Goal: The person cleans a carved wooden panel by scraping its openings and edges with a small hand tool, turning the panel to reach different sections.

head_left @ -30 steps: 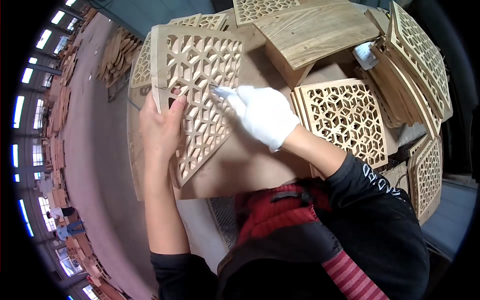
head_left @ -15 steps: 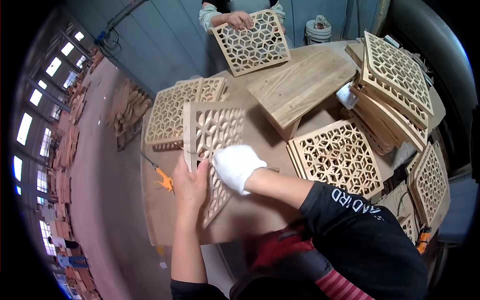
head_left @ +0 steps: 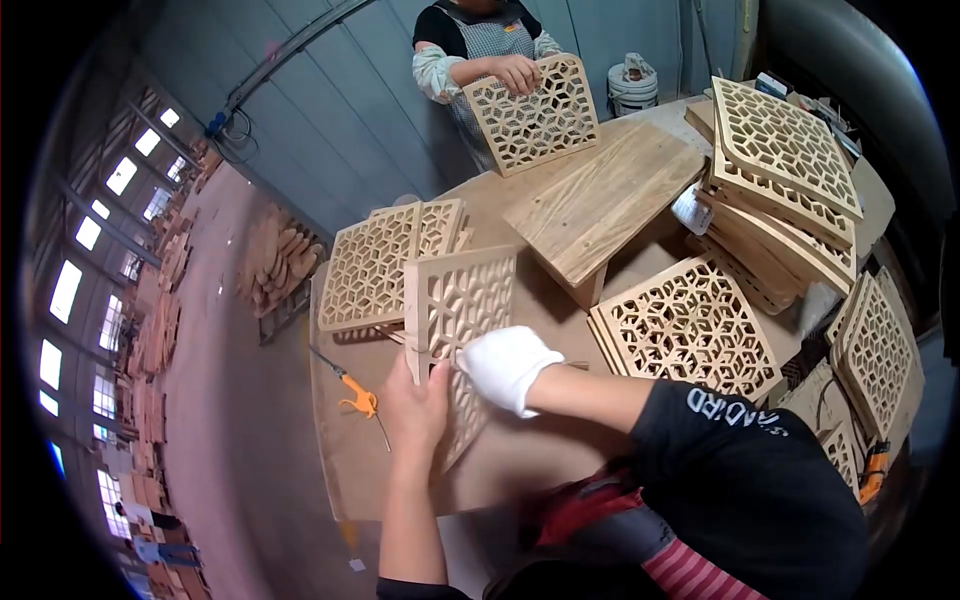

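Black sleeve [head_left: 672, 420]: white lettering [head_left: 728, 408], creased, not fully legible. Left hand [head_left: 415, 408] bare, pinching the edge of a lattice panel [head_left: 465, 305] above the bench [head_left: 355, 470]. Right hand [head_left: 510, 370] white-gloved, against the panel's face; fingertips hidden, grip can't be told. Beyond, co-worker [head_left: 486, 38], cut off at top.

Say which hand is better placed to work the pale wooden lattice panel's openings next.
Right, probably: the white-gloved right hand is at the panel; the bare left hand is occupied gripping its edge.
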The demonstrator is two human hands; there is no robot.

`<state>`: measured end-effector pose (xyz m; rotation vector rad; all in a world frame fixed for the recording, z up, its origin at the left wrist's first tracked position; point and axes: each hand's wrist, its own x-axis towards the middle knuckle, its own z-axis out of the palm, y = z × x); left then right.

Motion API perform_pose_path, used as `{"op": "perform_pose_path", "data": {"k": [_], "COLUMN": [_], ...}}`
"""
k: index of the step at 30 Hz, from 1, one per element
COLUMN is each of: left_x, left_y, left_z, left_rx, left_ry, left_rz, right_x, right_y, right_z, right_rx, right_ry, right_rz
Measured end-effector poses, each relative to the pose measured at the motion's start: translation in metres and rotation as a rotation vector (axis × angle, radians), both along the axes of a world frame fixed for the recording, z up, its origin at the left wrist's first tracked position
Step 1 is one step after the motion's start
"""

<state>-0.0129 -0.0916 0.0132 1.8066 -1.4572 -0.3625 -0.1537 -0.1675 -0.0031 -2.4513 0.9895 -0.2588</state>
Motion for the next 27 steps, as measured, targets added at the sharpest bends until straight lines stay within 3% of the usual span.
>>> {"op": "perform_pose_path", "data": {"k": [5,8,15,22,27], "left_x": [-0.008,-0.002,-0.004,0.005,-0.004], "left_y": [-0.001,-0.001,0.002,0.002,0.002], "left_z": [0.003,-0.003,0.0,-0.005,0.001], "left_rx": [0.008,-0.07,0.048,0.027,-0.048], "left_ry": [-0.037,0.083,0.06,0.108,0.087], "left_rz": [0.033,-0.015,0.091,0.116,0.061], "right_x": [0.007,0.01,0.006,0.0,0.013], "right_y": [-0.003,-0.001,-0.002,0.003,-0.003], "right_z": [-0.005,-0.007,-0.006,-0.013,-0.006], "right_rx": [-0.021,-0.011,-0.024,-0.011,-0.049], "right_ry": [0.0,0.003,-0.009,-0.15,-0.043], "right_rz": [-0.007,-0.019,0.014,0.019,0.026]}}
